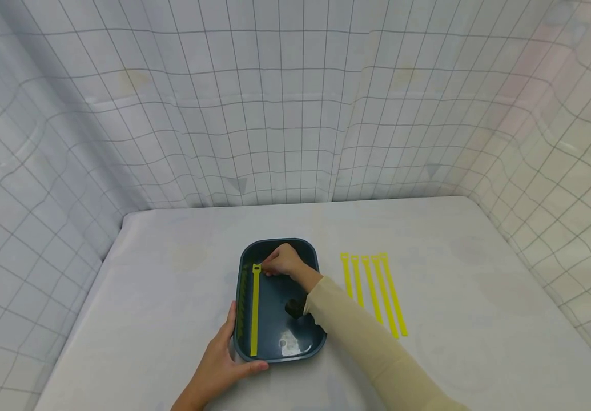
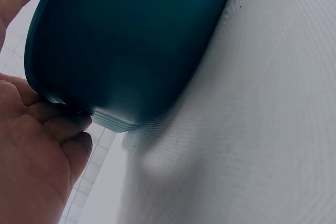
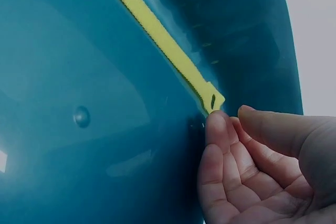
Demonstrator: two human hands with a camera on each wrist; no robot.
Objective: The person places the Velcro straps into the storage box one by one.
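A dark blue-green tray [image 1: 274, 325] sits on the white table, its long side running away from me. My left hand [image 1: 218, 359] grips its near left corner, thumb along the front and fingers against the left side. In the left wrist view, those fingers [image 2: 68, 129] curl at the tray's wall [image 2: 131, 40]. Lengthwise along the tray's left side lies a yellow hook-and-loop cable tie [image 1: 254, 314], slotted head at the far end. My right hand [image 1: 282, 260] is inside the tray, fingertips [image 3: 216, 121] right at that head [image 3: 214, 99] and thumb apart from them.
Several more yellow cable ties [image 1: 370, 285] lie side by side to the right of the tray, partly covered by my right sleeve [image 1: 372, 354]. White gridded curtains [image 1: 285, 114] enclose the table [image 1: 172, 274] at the back and both sides.
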